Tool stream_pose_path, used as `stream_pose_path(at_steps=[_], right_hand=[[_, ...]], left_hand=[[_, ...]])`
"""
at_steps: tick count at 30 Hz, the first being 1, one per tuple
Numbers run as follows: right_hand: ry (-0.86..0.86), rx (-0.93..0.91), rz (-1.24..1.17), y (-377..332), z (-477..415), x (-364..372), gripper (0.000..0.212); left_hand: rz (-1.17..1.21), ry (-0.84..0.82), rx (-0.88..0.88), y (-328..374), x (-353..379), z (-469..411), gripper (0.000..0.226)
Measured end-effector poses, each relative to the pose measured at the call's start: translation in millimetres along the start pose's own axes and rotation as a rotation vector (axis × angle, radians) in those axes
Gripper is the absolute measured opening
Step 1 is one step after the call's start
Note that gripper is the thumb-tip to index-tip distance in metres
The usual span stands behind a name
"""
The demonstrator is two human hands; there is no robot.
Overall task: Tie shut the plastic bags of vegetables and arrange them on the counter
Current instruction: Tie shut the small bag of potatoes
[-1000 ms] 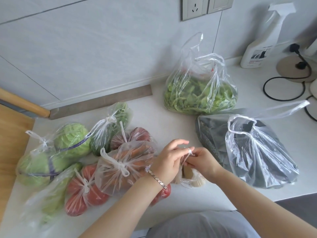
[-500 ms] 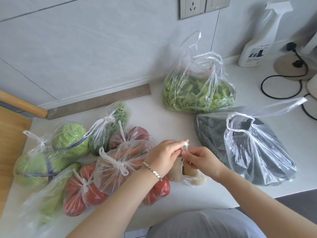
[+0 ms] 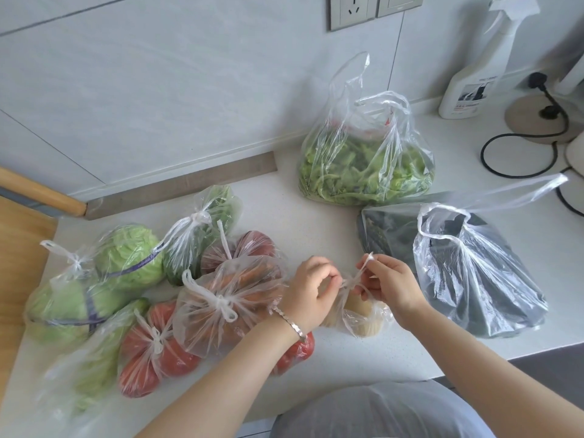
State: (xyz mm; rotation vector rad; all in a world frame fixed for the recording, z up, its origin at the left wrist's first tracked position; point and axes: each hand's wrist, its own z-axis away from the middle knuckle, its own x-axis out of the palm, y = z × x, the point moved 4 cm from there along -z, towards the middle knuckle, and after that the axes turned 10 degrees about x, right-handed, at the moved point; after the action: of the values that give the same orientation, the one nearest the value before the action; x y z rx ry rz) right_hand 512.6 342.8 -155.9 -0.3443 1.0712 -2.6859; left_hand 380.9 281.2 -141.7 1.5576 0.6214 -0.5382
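Note:
A small clear bag of pale potatoes lies on the white counter in front of me. My left hand pinches one of its handle strips and my right hand pinches the other, with a knot between them. To the left lie several tied bags: carrots, tomatoes, cabbages, dark greens and red onions. A bag of leafy greens and a bag of dark vegetables stand untied on the right.
A white spray bottle stands at the back right beside a round wooden base with a black cord. A wall socket is above. A wooden board borders the counter on the left.
My hands have drawn apart, pulling the two handle strips of the potato bag outward so the knot shows between them.

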Motion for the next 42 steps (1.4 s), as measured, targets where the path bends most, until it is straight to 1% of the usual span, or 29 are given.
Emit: stream_pose_path(at_steps=[1, 3, 5, 6, 8, 11, 14, 16, 18, 20, 21, 23, 26, 28, 30, 31, 33, 35, 36, 37, 39, 41, 42], right_hand=[[-0.011, 0.024, -0.005, 0, -2, 0, 0.023], [0.006, 0.057, -0.018, -1, -4, -2, 0.022], [0.100, 0.065, 0.000, -4, -8, -5, 0.023], [0.151, 0.064, 0.016, -5, -9, -8, 0.024], [0.221, 0.049, 0.084, -6, -12, -11, 0.028], [0.235, -0.062, 0.377, -6, -13, -8, 0.028], [0.158, -0.176, 0.583, -6, -6, 4, 0.022], [0.089, -0.254, 0.680, -5, 0, 8, 0.017], [0.020, -0.279, 0.758, -1, 2, 8, 0.024], [-0.055, -0.253, 0.775, 6, 4, 5, 0.037], [-0.081, -0.247, 0.752, 8, 5, 3, 0.040], [-0.125, -0.248, 0.629, 10, 9, 0, 0.039], [-0.192, -0.222, 0.355, 14, 11, 0, 0.038], [-0.155, -0.287, 0.320, 17, 8, -1, 0.042], [-0.070, -0.344, 0.343, 19, 4, -2, 0.046], [-0.020, -0.361, 0.379, 18, 3, -4, 0.043], [0.045, -0.405, 0.495, 16, 3, -5, 0.028], [0.049, -0.496, 0.629, 13, 5, -3, 0.010], [0.034, -0.555, 0.694, 13, 6, -3, 0.006], [0.005, -0.605, 0.744, 13, 7, -3, 0.009], [-0.082, -0.624, 0.812, 13, 9, -6, 0.020], [-0.171, -0.560, 0.841, 17, 7, -14, 0.029], [-0.185, -0.515, 0.827, 20, 5, -20, 0.034]], left_hand=[[0.108, -0.005, -0.056, 3, 1, -1, 0.026], [0.252, -0.116, -0.185, 8, 10, -5, 0.021], [0.184, -0.234, -0.213, 11, 17, -9, 0.023], [0.140, -0.258, -0.195, 10, 19, -10, 0.023], [0.101, -0.226, -0.134, 9, 21, -11, 0.020], [0.152, -0.106, -0.093, 6, 20, -9, 0.023], [0.253, 0.026, -0.160, -4, 18, -5, 0.033], [0.314, 0.061, -0.212, -7, 16, -3, 0.033], [0.370, 0.071, -0.249, -9, 15, -3, 0.030], [0.432, 0.099, -0.297, -13, 13, -3, 0.027], [0.470, 0.112, -0.329, -15, 12, -3, 0.025], [0.526, 0.106, -0.385, -18, 11, -4, 0.022], [0.540, 0.071, -0.424, -20, 13, -5, 0.018], [0.542, 0.070, -0.433, -20, 14, -4, 0.016], [0.591, 0.066, -0.438, -21, 15, -3, 0.014], [0.634, 0.061, -0.446, -21, 16, -3, 0.015], [0.711, 0.037, -0.473, -20, 17, -1, 0.016], [0.776, -0.002, -0.509, -22, 16, 0, 0.018], [0.803, -0.036, -0.520, -24, 16, 0, 0.018], [0.815, -0.080, -0.524, -26, 14, -1, 0.016], [0.766, -0.158, -0.515, -28, 7, -2, 0.014], [0.557, -0.231, -0.473, -33, -3, -5, 0.021], [0.430, -0.265, -0.446, -35, -7, -6, 0.025]])
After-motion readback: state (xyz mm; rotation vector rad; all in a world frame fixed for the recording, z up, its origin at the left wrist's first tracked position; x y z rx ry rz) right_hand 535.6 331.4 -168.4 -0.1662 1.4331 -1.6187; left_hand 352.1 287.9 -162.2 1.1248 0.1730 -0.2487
